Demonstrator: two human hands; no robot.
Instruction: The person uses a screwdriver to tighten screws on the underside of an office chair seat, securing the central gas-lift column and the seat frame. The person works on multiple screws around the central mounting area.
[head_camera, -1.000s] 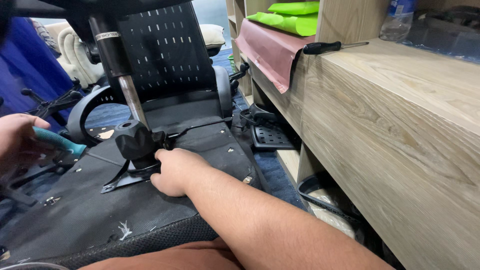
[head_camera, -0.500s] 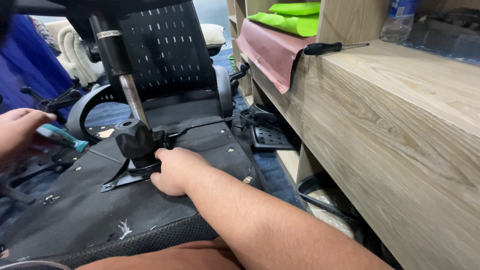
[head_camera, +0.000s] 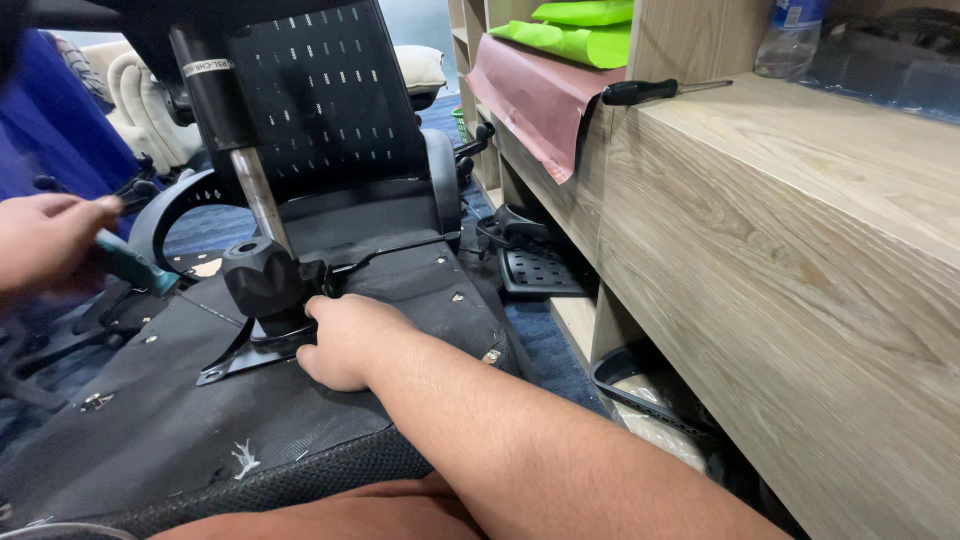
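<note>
Both busy: right hand (head_camera: 345, 340) grips black mechanism (head_camera: 265, 285); left hand (head_camera: 45, 240) holds teal-handled tool (head_camera: 135, 263).

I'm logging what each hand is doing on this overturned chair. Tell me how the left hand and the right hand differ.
The left hand is raised at the picture's left edge, off the seat; the right hand rests on the upturned seat underside. The left hand grips a teal-handled tool; the right hand holds no tool and presses against the black chair mechanism. The left hand looks blurred, the right hand sharp. Both are bare.
</note>
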